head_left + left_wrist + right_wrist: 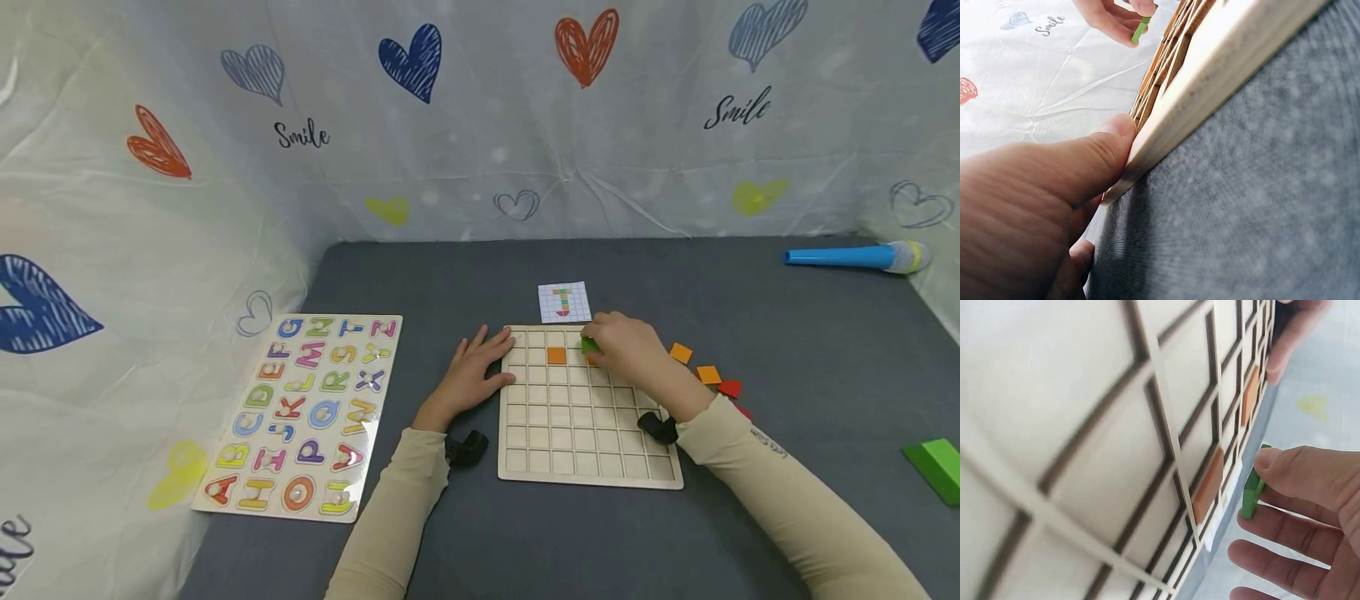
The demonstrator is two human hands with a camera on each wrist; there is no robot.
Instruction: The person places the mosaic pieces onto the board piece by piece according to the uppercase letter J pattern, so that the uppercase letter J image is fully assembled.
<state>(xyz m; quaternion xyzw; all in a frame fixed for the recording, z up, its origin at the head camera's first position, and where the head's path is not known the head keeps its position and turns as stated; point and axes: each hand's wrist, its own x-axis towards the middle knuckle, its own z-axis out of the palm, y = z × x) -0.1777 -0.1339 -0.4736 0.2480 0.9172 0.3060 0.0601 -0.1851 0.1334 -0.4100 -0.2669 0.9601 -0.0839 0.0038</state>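
Observation:
My right hand (630,350) pinches a small green square tile (1254,490) between thumb and index finger, over the upper part of the wooden grid board (592,467). One orange tile (557,356) lies in a cell of the board's second row. Another orange tile (1210,485) sits in the same row, mostly covered by my right hand in the head view. At the board's left edge rests my left hand (472,379), fingers spread, its thumb (1100,156) touching the rim in the left wrist view.
Behind the board lies a pattern card (551,312) with a colored figure on a grid. Loose orange tiles (708,375) and red tiles (729,388) lie to the right. An alphabet board (307,508) stands left; a green block (937,467) and blue microphone-shaped object (840,257) are far right.

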